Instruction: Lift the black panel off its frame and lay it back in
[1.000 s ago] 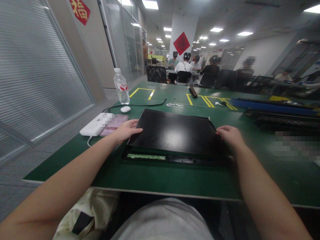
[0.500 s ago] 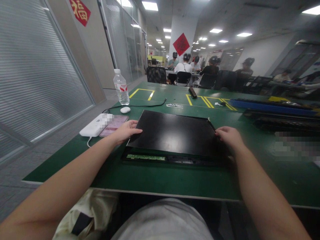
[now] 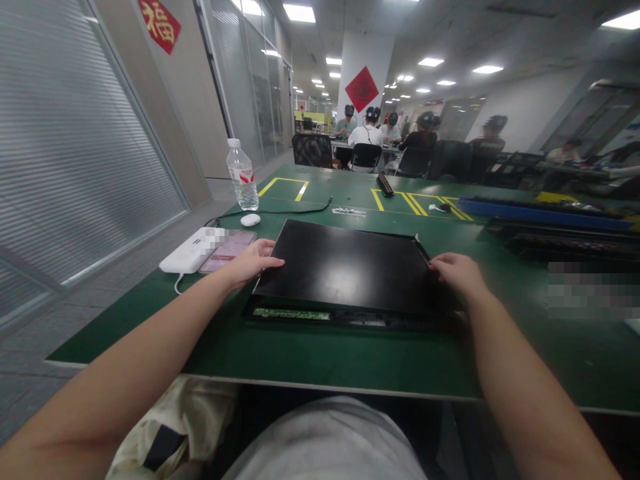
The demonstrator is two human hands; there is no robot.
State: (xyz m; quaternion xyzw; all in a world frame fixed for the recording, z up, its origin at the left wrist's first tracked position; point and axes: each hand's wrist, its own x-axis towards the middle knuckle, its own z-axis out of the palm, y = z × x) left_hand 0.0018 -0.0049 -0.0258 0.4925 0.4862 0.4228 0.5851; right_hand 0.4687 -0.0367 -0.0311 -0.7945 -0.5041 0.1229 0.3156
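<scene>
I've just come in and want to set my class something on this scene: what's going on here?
Someone at a green table has both hands on a flat black panel. The left hand grips its left edge, thumb on top; the right hand's fingertips are at its right edge. The panel lies over a black tray-like frame, leaving a green circuit strip exposed along the near side.

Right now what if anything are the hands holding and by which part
The panel: left edge in the left hand; right hand at its right edge, grip unclear.
</scene>
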